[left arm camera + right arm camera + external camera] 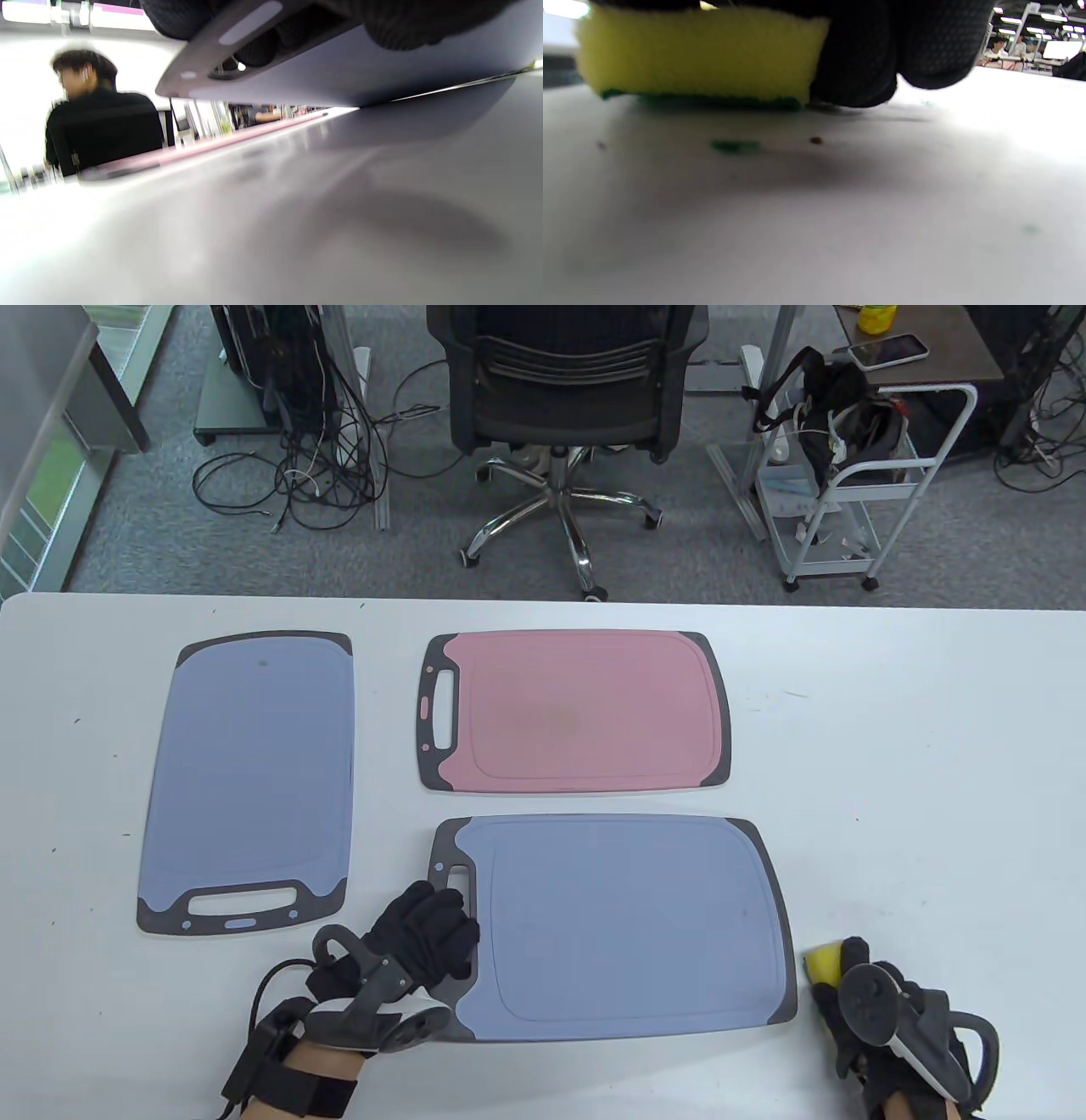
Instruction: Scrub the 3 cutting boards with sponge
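Three cutting boards lie on the white table point(916, 780): a blue one point(250, 780) at the left, a pink one point(585, 712) at the centre back, and a larger blue one point(628, 925) nearest me. My left hand point(445, 929) grips the handle end of that near board. In the left wrist view this end point(339, 72) is raised off the table, with gloved fingers point(403, 25) curled round its edge. My right hand point(848, 997) holds a yellow sponge point(821, 960) just right of the near board. The sponge point(700, 55) rests green side down on the table, my fingers point(882, 51) beside it.
An office chair point(564, 398) and a white cart point(857, 483) stand beyond the table's far edge. A person in black point(97, 123) shows in the background of the left wrist view. Small green crumbs point(734, 146) lie on the table near the sponge.
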`<state>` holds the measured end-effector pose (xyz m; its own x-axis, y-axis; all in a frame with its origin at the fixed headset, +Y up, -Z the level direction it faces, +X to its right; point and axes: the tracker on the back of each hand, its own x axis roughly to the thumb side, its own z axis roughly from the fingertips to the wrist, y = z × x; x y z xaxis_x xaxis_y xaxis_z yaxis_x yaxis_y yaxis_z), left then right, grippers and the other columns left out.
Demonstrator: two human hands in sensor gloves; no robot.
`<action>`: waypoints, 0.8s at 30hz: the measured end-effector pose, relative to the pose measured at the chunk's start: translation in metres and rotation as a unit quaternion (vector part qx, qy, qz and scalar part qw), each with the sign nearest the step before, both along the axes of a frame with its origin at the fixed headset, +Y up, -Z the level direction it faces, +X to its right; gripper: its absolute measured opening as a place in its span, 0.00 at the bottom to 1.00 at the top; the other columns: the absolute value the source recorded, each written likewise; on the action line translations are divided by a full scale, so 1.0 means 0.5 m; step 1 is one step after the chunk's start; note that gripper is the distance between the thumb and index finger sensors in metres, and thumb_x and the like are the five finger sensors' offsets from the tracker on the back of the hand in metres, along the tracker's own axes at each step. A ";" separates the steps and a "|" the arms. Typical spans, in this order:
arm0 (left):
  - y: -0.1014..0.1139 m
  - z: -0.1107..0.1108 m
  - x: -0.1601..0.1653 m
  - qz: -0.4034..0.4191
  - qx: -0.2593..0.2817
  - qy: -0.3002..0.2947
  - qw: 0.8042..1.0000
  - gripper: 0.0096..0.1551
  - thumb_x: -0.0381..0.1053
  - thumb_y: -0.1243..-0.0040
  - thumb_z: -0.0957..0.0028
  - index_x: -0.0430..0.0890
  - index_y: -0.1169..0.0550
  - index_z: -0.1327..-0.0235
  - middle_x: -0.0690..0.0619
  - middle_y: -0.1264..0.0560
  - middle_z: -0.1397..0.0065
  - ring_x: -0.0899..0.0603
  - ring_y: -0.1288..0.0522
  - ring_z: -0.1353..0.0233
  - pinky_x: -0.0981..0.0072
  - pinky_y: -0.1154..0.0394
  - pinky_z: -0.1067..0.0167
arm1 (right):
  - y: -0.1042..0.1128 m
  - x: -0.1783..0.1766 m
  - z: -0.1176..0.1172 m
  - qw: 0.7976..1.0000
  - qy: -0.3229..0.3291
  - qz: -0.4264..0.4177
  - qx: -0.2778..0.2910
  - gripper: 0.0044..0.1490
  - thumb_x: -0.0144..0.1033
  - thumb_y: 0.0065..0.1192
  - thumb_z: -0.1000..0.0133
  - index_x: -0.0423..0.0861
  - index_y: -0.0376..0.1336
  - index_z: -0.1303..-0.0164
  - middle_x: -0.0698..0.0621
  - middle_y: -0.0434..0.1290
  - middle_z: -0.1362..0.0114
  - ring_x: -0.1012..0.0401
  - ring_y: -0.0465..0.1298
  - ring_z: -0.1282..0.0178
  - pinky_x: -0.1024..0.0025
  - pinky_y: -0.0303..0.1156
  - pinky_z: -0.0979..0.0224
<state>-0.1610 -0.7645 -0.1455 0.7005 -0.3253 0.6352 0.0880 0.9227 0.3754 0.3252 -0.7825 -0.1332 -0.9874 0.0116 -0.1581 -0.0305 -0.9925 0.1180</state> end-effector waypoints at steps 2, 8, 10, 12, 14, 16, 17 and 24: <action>0.013 0.010 -0.005 0.021 0.053 -0.023 0.998 0.30 0.67 0.43 0.48 0.55 0.33 0.37 0.60 0.27 0.33 0.47 0.26 0.24 0.47 0.28 0.26 | 0.004 0.005 -0.001 1.000 -0.005 -0.021 0.012 0.47 0.59 0.56 0.48 0.44 0.56 0.23 0.45 0.71 0.38 0.56 0.77 0.51 0.52 0.73 0.40; 0.088 0.049 -0.027 0.025 0.161 -0.052 0.985 0.25 0.64 0.40 0.49 0.56 0.27 0.42 0.59 0.23 0.36 0.46 0.21 0.29 0.48 0.21 0.32 | 0.012 0.019 -0.004 0.997 -0.003 -0.067 0.032 0.47 0.59 0.56 0.48 0.44 0.56 0.23 0.45 0.72 0.38 0.56 0.77 0.51 0.53 0.73 0.40; 0.113 0.061 -0.032 0.022 0.189 -0.053 0.980 0.24 0.63 0.39 0.51 0.56 0.25 0.44 0.60 0.22 0.37 0.46 0.20 0.30 0.49 0.20 0.33 | 0.017 0.023 -0.003 0.996 -0.004 -0.082 0.041 0.47 0.59 0.56 0.48 0.44 0.56 0.23 0.45 0.72 0.38 0.56 0.77 0.51 0.53 0.73 0.40; 0.146 0.064 -0.036 0.010 0.226 -0.048 0.973 0.24 0.63 0.38 0.51 0.57 0.25 0.44 0.60 0.22 0.37 0.46 0.20 0.29 0.49 0.21 0.32 | 0.020 0.028 -0.002 0.993 -0.005 -0.104 0.050 0.47 0.59 0.56 0.48 0.43 0.56 0.23 0.45 0.72 0.38 0.56 0.77 0.51 0.53 0.74 0.40; 0.168 0.046 -0.035 -0.007 0.243 -0.042 0.969 0.24 0.63 0.38 0.51 0.57 0.25 0.44 0.61 0.22 0.37 0.47 0.20 0.29 0.49 0.21 0.32 | 0.021 0.032 -0.003 0.991 -0.005 -0.119 0.052 0.48 0.59 0.56 0.48 0.43 0.56 0.23 0.45 0.72 0.38 0.56 0.77 0.51 0.53 0.74 0.40; 0.189 0.008 -0.035 -0.004 0.245 -0.035 0.969 0.24 0.63 0.38 0.51 0.57 0.25 0.44 0.61 0.22 0.37 0.47 0.20 0.29 0.49 0.21 0.32 | 0.024 0.035 -0.003 0.991 -0.005 -0.124 0.053 0.48 0.59 0.56 0.48 0.43 0.56 0.23 0.45 0.72 0.38 0.56 0.77 0.51 0.53 0.74 0.40; 0.201 -0.020 -0.032 -0.006 0.250 -0.031 0.968 0.24 0.63 0.38 0.51 0.57 0.25 0.44 0.61 0.22 0.37 0.46 0.20 0.29 0.49 0.21 0.32 | 0.027 0.038 -0.001 0.990 -0.006 -0.130 0.055 0.47 0.59 0.56 0.48 0.43 0.56 0.23 0.45 0.72 0.38 0.56 0.77 0.51 0.53 0.74 0.40; 0.236 -0.207 0.017 -0.012 0.253 -0.007 0.967 0.24 0.62 0.37 0.51 0.57 0.26 0.44 0.61 0.23 0.36 0.46 0.21 0.28 0.48 0.22 0.30 | 0.026 0.051 -0.003 0.988 -0.017 -0.140 0.060 0.47 0.59 0.56 0.47 0.43 0.56 0.23 0.45 0.72 0.38 0.56 0.77 0.51 0.53 0.74 0.40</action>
